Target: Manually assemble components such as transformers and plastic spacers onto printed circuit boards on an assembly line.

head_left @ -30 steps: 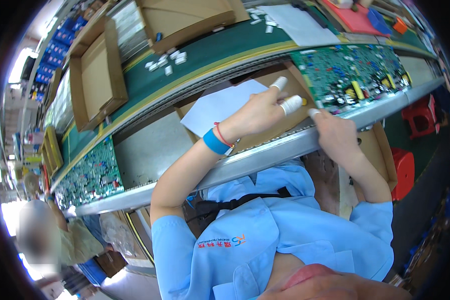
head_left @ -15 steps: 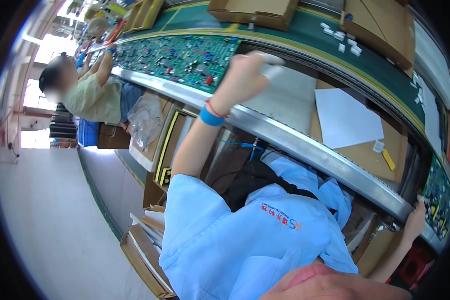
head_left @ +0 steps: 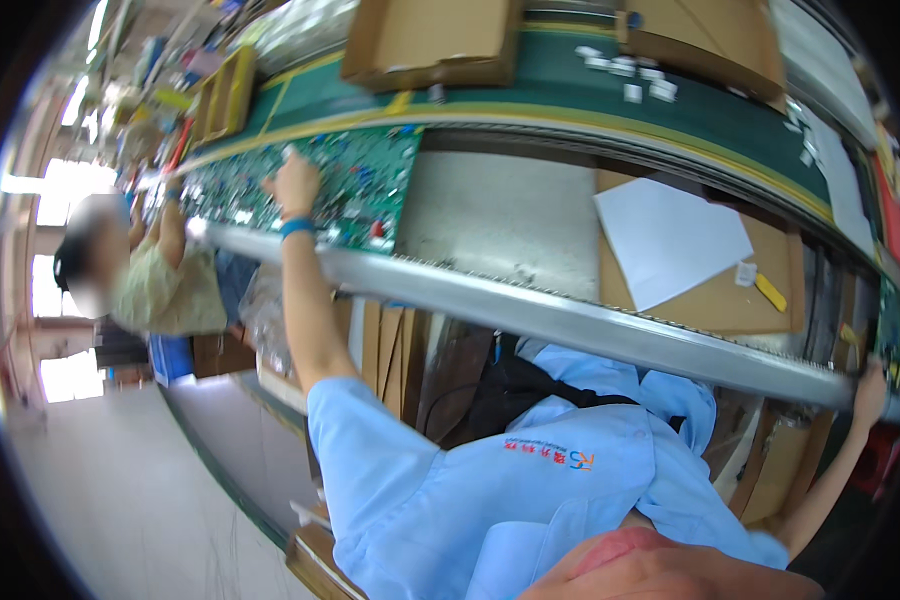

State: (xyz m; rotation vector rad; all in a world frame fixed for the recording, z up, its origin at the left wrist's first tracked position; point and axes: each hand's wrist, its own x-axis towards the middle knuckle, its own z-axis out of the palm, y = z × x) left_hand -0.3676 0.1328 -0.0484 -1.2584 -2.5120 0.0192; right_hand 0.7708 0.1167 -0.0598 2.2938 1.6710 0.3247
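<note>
My left hand (head_left: 293,183) reaches far to the left and rests on a green circuit board (head_left: 370,175) studded with small parts on the line. A blue band circles that wrist. Whether the fingers hold anything I cannot tell. My right hand (head_left: 871,385) is stretched out to the right edge of the view, resting at the metal rail (head_left: 570,315) beside another green circuit board (head_left: 887,335). Its fingers curl over the rail edge.
A white sheet (head_left: 670,240) lies on a brown cardboard pad (head_left: 760,300) with a yellow tool (head_left: 770,292). Cardboard boxes (head_left: 430,40) stand on the green belt (head_left: 560,85). A seated co-worker (head_left: 150,280) works on the line at left. Flat cardboard stands under the bench.
My left hand has gone further left onto the green circuit board. The view has swung, so the white sheet and cardboard pad now sit to the right. My right hand stays at the rail.
</note>
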